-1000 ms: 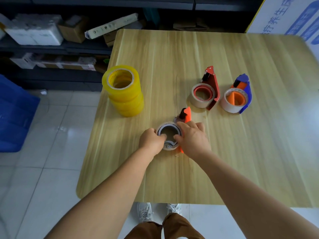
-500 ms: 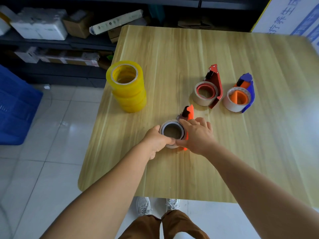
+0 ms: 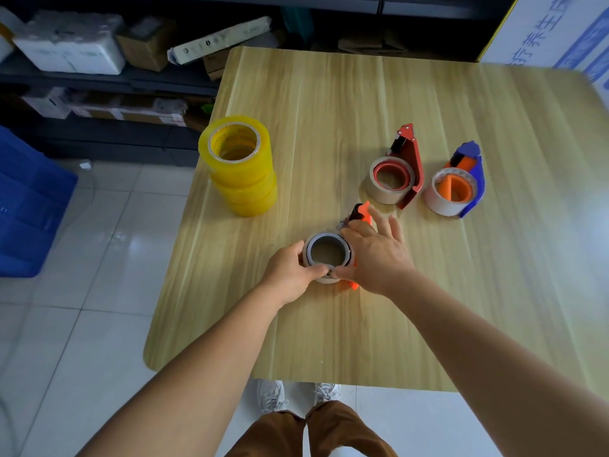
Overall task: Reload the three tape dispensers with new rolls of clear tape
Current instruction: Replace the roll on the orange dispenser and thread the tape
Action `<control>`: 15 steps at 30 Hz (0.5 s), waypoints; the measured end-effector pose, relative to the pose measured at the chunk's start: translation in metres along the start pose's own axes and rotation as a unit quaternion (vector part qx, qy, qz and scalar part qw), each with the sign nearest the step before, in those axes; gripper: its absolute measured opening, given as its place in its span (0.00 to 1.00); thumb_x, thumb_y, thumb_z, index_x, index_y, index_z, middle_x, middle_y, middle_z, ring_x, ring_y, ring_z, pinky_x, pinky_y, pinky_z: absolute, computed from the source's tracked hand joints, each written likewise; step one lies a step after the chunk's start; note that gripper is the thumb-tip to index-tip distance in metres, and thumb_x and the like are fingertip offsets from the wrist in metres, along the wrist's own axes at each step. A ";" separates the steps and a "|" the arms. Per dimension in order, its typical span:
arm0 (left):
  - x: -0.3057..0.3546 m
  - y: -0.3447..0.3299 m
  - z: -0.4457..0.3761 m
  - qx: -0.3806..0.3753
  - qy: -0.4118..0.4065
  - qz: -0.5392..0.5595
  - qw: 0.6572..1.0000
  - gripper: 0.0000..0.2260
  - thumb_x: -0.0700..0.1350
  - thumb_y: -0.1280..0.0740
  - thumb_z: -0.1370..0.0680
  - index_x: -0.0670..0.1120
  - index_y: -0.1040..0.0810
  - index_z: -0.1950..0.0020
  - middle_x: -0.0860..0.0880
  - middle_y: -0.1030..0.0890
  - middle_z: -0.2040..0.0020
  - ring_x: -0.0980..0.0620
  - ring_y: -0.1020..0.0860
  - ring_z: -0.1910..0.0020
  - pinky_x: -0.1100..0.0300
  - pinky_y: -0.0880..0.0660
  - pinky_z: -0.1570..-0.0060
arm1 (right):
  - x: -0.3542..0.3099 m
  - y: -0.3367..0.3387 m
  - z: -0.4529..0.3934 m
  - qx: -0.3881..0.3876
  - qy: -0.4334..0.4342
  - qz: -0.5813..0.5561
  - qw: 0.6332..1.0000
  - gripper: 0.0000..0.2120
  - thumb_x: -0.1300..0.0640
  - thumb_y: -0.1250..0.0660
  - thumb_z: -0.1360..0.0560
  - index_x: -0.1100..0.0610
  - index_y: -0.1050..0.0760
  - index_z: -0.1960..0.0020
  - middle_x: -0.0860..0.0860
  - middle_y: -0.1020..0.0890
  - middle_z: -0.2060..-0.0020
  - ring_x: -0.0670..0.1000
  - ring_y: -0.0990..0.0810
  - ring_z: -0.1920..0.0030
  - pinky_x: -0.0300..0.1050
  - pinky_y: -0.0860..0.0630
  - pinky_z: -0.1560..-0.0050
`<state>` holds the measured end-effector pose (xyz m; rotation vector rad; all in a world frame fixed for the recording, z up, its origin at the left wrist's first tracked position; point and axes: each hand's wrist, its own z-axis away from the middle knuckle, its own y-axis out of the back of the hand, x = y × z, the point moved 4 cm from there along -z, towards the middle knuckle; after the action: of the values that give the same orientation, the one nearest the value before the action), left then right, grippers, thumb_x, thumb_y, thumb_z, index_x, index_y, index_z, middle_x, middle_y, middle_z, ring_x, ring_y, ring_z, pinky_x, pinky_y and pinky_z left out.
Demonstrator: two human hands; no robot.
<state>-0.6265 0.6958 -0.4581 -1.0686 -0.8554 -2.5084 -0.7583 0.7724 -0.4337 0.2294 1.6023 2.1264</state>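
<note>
1. The wooden table point(image 3: 329, 94) fills the frame's centre and right.
2. The yellow stack of new rolls point(image 3: 239, 166) waits untouched, upper left of centre.
3. Red dispenser point(image 3: 407, 166) and blue dispenser point(image 3: 469, 179) lie right of centre, each carrying a spent-looking core.
4. Centre frame: left hand point(image 3: 290, 275) pinches the old roll point(image 3: 327, 255) on the orange dispenser point(image 3: 361, 214); right hand point(image 3: 372, 255) pinches its near rim, fingers spread over the dispenser.
5. Step one, I'd say: getting the core off. Next, lift it off and grab a yellow roll.
</note>
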 end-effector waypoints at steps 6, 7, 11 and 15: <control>0.000 -0.001 -0.004 0.008 -0.014 -0.007 1.000 0.25 0.50 0.28 0.26 0.48 0.30 0.31 0.51 0.22 0.39 0.54 0.25 0.44 0.60 0.29 0.47 | -0.005 -0.004 0.003 -0.025 0.044 -0.012 0.999 0.47 0.35 0.33 0.30 0.52 0.53 0.22 0.49 0.39 0.24 0.51 0.48 0.23 0.51 0.56 0.23; 0.001 -0.001 -0.005 0.007 -0.012 -0.006 1.000 0.23 0.50 0.28 0.27 0.49 0.28 0.33 0.51 0.22 0.40 0.54 0.25 0.46 0.61 0.29 0.49 | -0.007 -0.005 0.004 -0.017 0.046 -0.013 0.999 0.48 0.36 0.32 0.30 0.52 0.54 0.22 0.49 0.38 0.25 0.52 0.44 0.24 0.50 0.53 0.24; 0.000 -0.001 -0.006 -0.005 -0.006 0.008 1.000 0.23 0.50 0.28 0.27 0.50 0.28 0.34 0.51 0.21 0.41 0.53 0.24 0.44 0.60 0.28 0.47 | -0.008 -0.004 0.000 -0.004 0.023 -0.023 0.999 0.49 0.37 0.31 0.31 0.54 0.52 0.22 0.50 0.36 0.29 0.54 0.39 0.28 0.48 0.46 0.26; 0.000 -0.002 -0.006 0.002 -0.007 0.004 1.000 0.26 0.49 0.29 0.26 0.49 0.32 0.30 0.51 0.23 0.37 0.52 0.25 0.40 0.59 0.29 0.44 | -0.006 -0.003 -0.003 0.017 0.026 -0.051 0.998 0.46 0.33 0.30 0.34 0.52 0.43 0.25 0.49 0.32 0.32 0.53 0.35 0.31 0.47 0.44 0.27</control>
<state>-0.6309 0.6939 -0.4621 -1.0885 -0.8585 -2.4938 -0.7531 0.7676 -0.4361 0.1005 1.6453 2.0448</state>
